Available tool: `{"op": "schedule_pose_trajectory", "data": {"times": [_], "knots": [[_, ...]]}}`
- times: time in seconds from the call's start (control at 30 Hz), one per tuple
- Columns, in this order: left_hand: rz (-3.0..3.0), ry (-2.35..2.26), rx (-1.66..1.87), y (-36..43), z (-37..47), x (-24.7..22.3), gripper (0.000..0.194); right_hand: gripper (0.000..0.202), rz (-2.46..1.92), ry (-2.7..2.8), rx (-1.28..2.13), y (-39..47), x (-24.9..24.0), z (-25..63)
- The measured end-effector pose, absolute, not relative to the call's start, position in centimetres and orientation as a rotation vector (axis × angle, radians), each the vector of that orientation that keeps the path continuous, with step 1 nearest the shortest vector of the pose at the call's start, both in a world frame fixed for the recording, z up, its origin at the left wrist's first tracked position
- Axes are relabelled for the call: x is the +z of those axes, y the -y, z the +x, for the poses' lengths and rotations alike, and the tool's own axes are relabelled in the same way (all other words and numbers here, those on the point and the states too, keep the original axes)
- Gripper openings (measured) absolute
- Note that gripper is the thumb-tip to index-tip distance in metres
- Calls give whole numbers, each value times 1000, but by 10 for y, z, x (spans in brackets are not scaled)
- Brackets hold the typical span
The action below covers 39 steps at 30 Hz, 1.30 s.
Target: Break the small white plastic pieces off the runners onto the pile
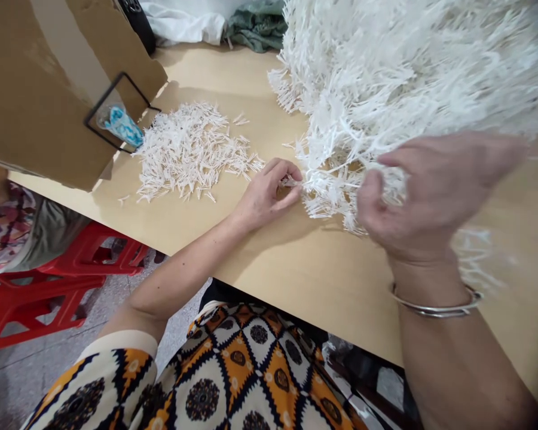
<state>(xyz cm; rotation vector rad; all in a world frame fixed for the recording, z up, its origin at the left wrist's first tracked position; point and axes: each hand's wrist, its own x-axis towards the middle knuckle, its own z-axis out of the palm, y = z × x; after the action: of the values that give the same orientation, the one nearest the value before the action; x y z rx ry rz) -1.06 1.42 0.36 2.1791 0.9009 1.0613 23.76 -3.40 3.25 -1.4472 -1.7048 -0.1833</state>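
My left hand (271, 194) rests low over the table, its thumb and fingers pinched on small white branched plastic pieces at the near edge of a big heap. That heap of white branched pieces (407, 77) fills the upper right and looks tangled. Over the heap's near right side is my right hand (430, 191), curled and smeared by motion, so whether its fingers hold anything is unclear. A silver bangle (439, 307) circles that wrist. Beside it, a blurred white branched sprig (477, 257) shows against the tabletop. To the left lies a smaller pile of short white pieces (192, 149).
A cardboard box (40, 89) stands at the left, with a black wire frame (123, 77) and a blue-and-white packet (123, 125) against it. White and green cloth (257, 27) lies at the back. Red stools (36, 298) and another person's arm are at far left.
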Motion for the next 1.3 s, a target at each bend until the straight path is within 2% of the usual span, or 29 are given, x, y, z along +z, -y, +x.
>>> {"op": "schedule_pose_trajectory", "data": {"times": [0.1, 0.17, 0.33, 0.47, 0.6, 0.7, 0.8, 0.9, 1.0, 1.03, 1.13, 1.23, 1.3], "knots": [[2191, -845, 1054, -11, -12, 9, 23, 36, -1381, 1931, -243, 38, 31, 212], [2176, -873, 1024, -11, -13, 10, 24, 37, -1485, 2005, -172, 38, 30, 205], [2131, -1039, 1007, -17, -11, 2, 17, 21, -1685, 1943, -237, 35, 23, 209], [2188, -1090, 931, -20, -8, -2, 25, 20, -1606, 1815, -259, 28, 15, 220], [2099, -1196, 976, -19, -10, 1, 16, 8, -1580, 1576, -384, 11, 1, 236], [1951, -1336, 1102, -20, -13, 2, 6, 25, -1662, 1438, -488, -5, -12, 249], [1894, -1384, 1140, -19, -15, 2, 7, 37, -1749, 1451, -472, -13, -22, 259], [1980, -1279, 1147, -15, -16, 2, 5, 31, -1733, 1515, -473, -10, -24, 261], [2021, -1134, 1160, -12, -15, 4, 7, 11, -1640, 1565, -513, 0, -18, 255], [2008, -1095, 1156, -12, -15, 4, 7, 10, -1570, 1579, -554, 5, -14, 250], [1952, -994, 1124, -13, -14, 4, 1, 38, -1283, 1644, -717, 20, 1, 230], [1883, -948, 1114, -13, -13, 2, 5, 45, -1161, 1813, -691, 33, 15, 207], [1785, -933, 1094, -14, -13, 2, 8, 43, -1326, 1929, -540, 36, 18, 199]]}}
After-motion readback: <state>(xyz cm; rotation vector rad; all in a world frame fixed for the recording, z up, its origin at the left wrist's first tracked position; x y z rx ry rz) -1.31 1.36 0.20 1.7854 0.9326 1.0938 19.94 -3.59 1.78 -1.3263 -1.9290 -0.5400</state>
